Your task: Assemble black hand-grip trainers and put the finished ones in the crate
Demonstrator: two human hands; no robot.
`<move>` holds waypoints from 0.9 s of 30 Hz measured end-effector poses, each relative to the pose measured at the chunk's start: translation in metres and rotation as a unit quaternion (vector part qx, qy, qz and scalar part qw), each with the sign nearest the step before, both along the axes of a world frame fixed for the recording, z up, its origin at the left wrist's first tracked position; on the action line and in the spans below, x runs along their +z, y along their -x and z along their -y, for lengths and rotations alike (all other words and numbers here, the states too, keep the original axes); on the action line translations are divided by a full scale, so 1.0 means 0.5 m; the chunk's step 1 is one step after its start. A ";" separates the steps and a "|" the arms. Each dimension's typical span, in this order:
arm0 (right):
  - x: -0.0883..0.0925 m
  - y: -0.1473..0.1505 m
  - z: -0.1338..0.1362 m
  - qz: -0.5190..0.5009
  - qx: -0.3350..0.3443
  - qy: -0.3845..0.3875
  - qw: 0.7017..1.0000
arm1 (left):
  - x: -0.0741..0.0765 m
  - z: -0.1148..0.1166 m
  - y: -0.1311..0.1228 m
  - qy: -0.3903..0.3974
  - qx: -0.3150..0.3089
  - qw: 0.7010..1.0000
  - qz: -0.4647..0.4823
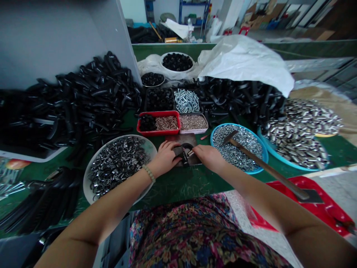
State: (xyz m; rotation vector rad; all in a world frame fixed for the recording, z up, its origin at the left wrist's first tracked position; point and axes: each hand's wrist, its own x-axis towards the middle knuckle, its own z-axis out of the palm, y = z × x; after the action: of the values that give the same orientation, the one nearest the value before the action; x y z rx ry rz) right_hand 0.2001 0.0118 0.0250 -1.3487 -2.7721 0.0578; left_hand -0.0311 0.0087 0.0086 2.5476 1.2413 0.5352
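Note:
Over a dark metal plate [170, 138] on the green table, my left hand [165, 158] grips a black curved part [184, 159]. Its fingers are closed round the left side of that part. On the right, my right hand [208, 156] pinches a small silvery metal piece [190, 153] against the black part's right side. Both hands are close together, with the part between them. Where exactly the metal piece meets the black part is too small to tell.
A bowl of metal rings [119, 163] stands left; a blue tray of small metal parts [237, 149] bears a hammer [256, 160] at right. Beyond the plate are a red tray [178, 131] and a screw box [186, 101]. Black parts [97, 93] are heaped back left.

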 end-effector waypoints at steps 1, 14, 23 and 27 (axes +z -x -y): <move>0.004 -0.016 0.002 -0.001 0.004 -0.017 1.000 | -0.001 0.000 0.000 -0.001 0.003 1.000 0.002; 0.032 -0.194 0.035 0.038 -0.311 -0.019 0.950 | -0.006 0.001 0.000 0.013 0.013 1.000 0.003; 0.089 -0.029 0.084 -0.110 -0.200 0.088 0.970 | -0.002 0.005 0.001 0.008 0.010 1.000 0.004; 0.093 0.001 0.078 -0.123 -0.176 0.091 0.972 | -0.010 0.002 0.001 0.017 0.028 0.999 0.032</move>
State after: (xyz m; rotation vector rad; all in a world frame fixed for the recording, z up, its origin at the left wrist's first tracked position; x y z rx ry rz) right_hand 0.1997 -0.0274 0.0716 -1.7221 -2.3367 0.4387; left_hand -0.0315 0.0079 0.0036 2.4549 1.2918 0.5974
